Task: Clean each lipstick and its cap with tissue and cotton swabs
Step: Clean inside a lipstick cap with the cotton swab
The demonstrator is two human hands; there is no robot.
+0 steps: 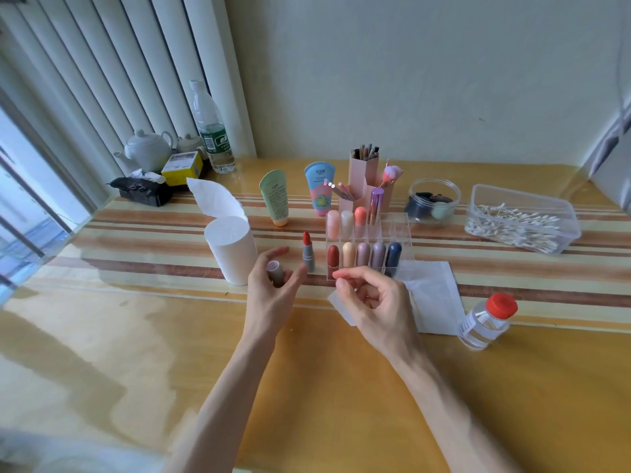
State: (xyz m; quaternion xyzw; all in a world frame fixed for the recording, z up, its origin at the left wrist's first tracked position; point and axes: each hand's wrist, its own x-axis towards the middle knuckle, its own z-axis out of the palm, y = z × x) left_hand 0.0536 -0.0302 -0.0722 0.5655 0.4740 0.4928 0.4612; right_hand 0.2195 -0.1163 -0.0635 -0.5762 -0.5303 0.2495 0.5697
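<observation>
Striped table (pixel 512 387); left hand (pixel 273 298) grips grey cap (pixel 276 273); bottle label (pixel 215 139) illegible.

This looks like a room in a home, with a table (pixel 341 387) set up for make-up. It carries a striped cloth (pixel 532 281) under a clear cover and stands against a plain wall (pixel 409 80), beside vertical blinds (pixel 112 63). On it are a clear organizer (pixel 404 230) of lipsticks (pixel 363 255), a pink brush holder (pixel 362 175), a green cream tube (pixel 275 196), a blue cream tube (pixel 319 187), a box (pixel 478 201) of cotton swabs (pixel 515 225) and a tissue roll (pixel 232 250). A white teapot (pixel 147 150) and a water bottle (pixel 211 131) stand in the corner.
</observation>
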